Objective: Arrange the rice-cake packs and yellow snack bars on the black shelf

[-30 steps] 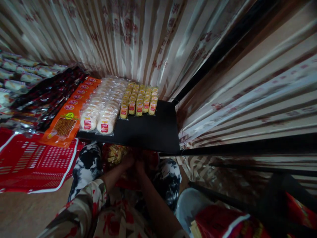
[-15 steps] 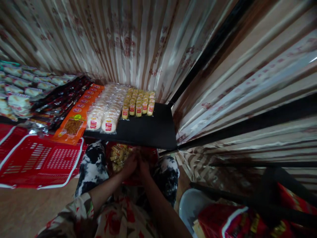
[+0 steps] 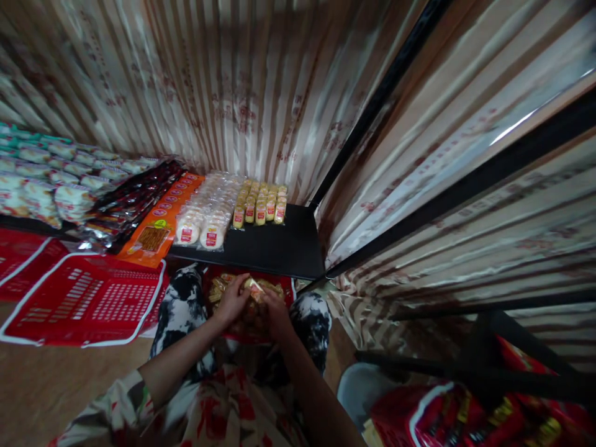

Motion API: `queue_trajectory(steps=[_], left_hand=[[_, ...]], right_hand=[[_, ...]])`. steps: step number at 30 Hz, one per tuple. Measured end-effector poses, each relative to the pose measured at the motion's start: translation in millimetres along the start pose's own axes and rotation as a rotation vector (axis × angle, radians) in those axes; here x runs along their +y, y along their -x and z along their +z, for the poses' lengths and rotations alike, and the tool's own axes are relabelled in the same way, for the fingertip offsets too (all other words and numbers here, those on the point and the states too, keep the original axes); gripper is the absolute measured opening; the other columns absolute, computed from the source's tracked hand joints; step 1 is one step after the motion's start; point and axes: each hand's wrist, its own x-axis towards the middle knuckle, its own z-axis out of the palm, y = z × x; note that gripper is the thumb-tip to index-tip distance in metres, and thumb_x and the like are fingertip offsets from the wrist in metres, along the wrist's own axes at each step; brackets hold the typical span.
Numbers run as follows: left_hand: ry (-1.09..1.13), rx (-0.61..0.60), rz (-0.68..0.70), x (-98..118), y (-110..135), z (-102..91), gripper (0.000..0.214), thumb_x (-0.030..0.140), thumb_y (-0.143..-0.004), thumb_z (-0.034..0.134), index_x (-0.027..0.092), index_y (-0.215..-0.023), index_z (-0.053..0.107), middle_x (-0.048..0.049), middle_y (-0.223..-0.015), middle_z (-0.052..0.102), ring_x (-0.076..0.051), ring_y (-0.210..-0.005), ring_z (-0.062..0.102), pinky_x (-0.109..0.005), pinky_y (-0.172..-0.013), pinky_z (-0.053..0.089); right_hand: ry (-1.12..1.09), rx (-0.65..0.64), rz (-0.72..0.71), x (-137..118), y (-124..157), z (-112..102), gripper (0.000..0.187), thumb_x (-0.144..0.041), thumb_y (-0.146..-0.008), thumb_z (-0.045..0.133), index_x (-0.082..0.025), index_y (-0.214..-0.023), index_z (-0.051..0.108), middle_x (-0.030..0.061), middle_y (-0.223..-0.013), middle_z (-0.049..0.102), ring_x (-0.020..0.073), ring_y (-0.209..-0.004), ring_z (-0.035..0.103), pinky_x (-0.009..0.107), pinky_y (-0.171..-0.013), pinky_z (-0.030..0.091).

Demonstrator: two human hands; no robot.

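A seated person, seen from above along their own arms, works over a red plastic basket point(image 3: 287, 282) between knees in black-and-white patterned trousers point(image 3: 179, 304). Half a second ago the two hands were pressed together in shadow over the basket; now they have parted slightly, and a small shiny pale-yellow wrapped packet point(image 3: 254, 289) shows between them. The left hand point(image 3: 233, 302) pinches its left side and the right hand point(image 3: 276, 308) closes on its right, so both grips are narrow. Whether it is one packet or several pressed together, I cannot tell. The change suggests that the work has gone from gathering inside the basket to handling a packet above it. More loose yellow packets point(image 3: 218, 289) lie beneath and left of the hands.

Just beyond, the front edge of a flat black tabletop point(image 3: 291, 248) crosses above the basket, close to the fingers. Neat rows of upright yellow packets with red labels point(image 3: 259, 208) stand towards its back; bare black surface runs in front of them and to their right, as far as the corner. On the left, clear-wrapped white round crackers point(image 3: 212, 233) hem that space in. On the right, a slanting black pole point(image 3: 419, 217) and a striped beige curtain point(image 3: 242, 93) limit sideways reach.
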Motion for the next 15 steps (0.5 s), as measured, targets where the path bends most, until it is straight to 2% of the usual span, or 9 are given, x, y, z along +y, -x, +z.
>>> queue_trajectory(steps=[4,8,12,15], left_hand=[[0.159,-0.042,-0.06,5.8,1.6,-5.6,0.038,0.024,-0.076,0.052,0.016,-0.113,0.056,-0.0094,-0.114,0.061,-0.018,-0.102,0.057,-0.034,-0.092,0.044],[0.279,-0.055,-0.119,15.5,3.5,-9.4,0.046,0.025,-0.073,0.054,0.016,-0.118,0.053,-0.0055,-0.099,0.062,-0.012,-0.075,0.058,-0.026,-0.072,0.048],[0.317,-0.071,-0.182,30.1,5.1,-11.1,0.055,0.022,-0.066,0.058,0.015,-0.12,0.051,0.0024,-0.075,0.058,-0.007,-0.054,0.047,-0.02,-0.055,0.04],[0.392,-0.127,-0.24,40.0,5.3,-7.3,0.047,0.02,-0.062,0.06,0.013,-0.108,0.056,0.0052,-0.062,0.056,-0.007,-0.05,0.045,-0.019,-0.05,0.036]], right_hand=[[-0.066,-0.031,0.06,-11.3,-4.0,-6.5,0.032,-0.033,-0.059,0.066,-0.019,-0.088,0.067,0.0029,-0.081,0.07,0.0175,-0.07,0.063,0.028,-0.065,0.048],[-0.003,0.038,0.059,-16.9,-13.7,-14.1,0.039,-0.035,-0.057,0.07,-0.019,-0.092,0.065,0.0022,-0.081,0.069,0.0143,-0.064,0.06,0.022,-0.053,0.043],[0.008,0.067,0.001,-32.2,-22.0,-13.2,0.05,-0.036,-0.052,0.075,-0.019,-0.096,0.06,0.0,-0.073,0.067,0.0107,-0.051,0.055,0.02,-0.045,0.037],[-0.027,0.073,-0.025,-46.0,-27.8,-7.6,0.055,-0.038,-0.05,0.078,-0.018,-0.098,0.057,-0.0016,-0.067,0.065,0.0116,-0.052,0.056,0.022,-0.048,0.041]])
